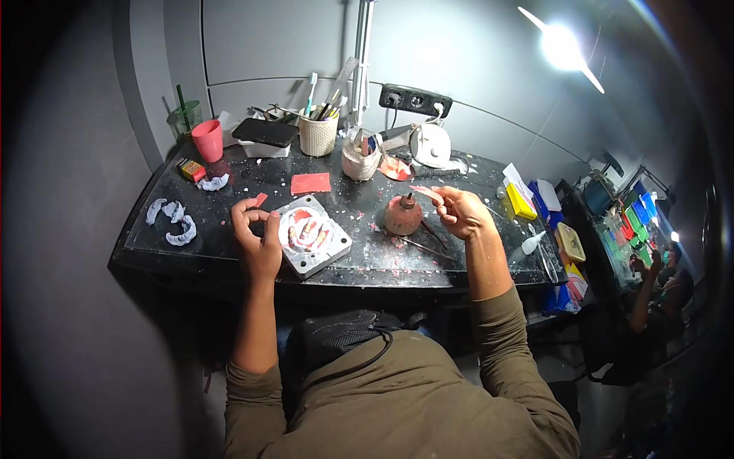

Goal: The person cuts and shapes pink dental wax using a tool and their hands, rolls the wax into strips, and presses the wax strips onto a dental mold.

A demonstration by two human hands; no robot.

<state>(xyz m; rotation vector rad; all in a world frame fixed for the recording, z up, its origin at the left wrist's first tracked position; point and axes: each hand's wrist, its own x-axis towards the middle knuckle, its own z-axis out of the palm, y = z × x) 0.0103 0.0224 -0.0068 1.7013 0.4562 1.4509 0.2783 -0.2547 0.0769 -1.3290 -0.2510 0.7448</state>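
Observation:
My left hand (258, 243) is curled beside a metal flask half (330, 249), with a small piece of pink wax (261, 200) at its fingertips. The flask is filled with white plaster, and pink wax and tooth-coloured rows show in it. Between the thumb and fingers of my right hand (462, 213) is a strip of pink wax (425, 192). It is held just above and right of a wax-spattered spirit burner (403, 217); I cannot make out a flame. A flat pink wax sheet (310, 183) lies behind the flask.
White dental casts (182, 230) lie at the left. A pink cup (208, 142), a black phone (265, 131), a tool holder (318, 136) and a plaster-crusted jar (361, 159) stand behind. Thin tools (423, 246) rest near the burner. Another person (673, 287) sits far right.

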